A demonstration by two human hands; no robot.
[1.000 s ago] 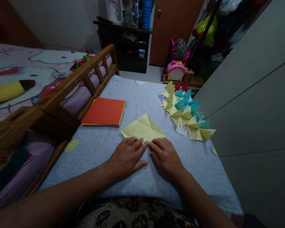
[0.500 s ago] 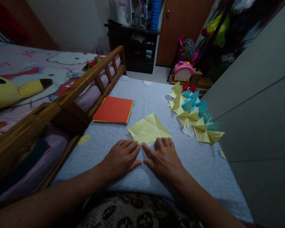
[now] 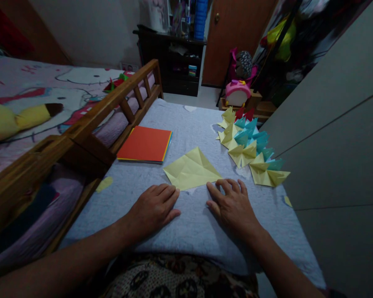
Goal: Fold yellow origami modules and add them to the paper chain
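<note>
A pale yellow folded paper triangle point(image 3: 191, 169) lies flat on the grey-blue quilted surface point(image 3: 189, 215). My left hand point(image 3: 153, 207) rests palm down just below the triangle's left corner, fingers stretched out and empty. My right hand point(image 3: 233, 205) lies flat below its right corner, fingers spread, holding nothing. The two hands are apart, with bare quilt between them.
A stack of square papers with an orange top sheet point(image 3: 144, 144) lies left of the triangle. A row of several folded yellow, teal and red paper pieces point(image 3: 251, 153) runs along the right by a grey cabinet point(image 3: 332, 136). A wooden bed rail point(image 3: 90, 124) borders the left.
My hands, which met at the middle of the triangle's lower edge, have slid apart sideways to its two corners. The view has shifted slightly.
</note>
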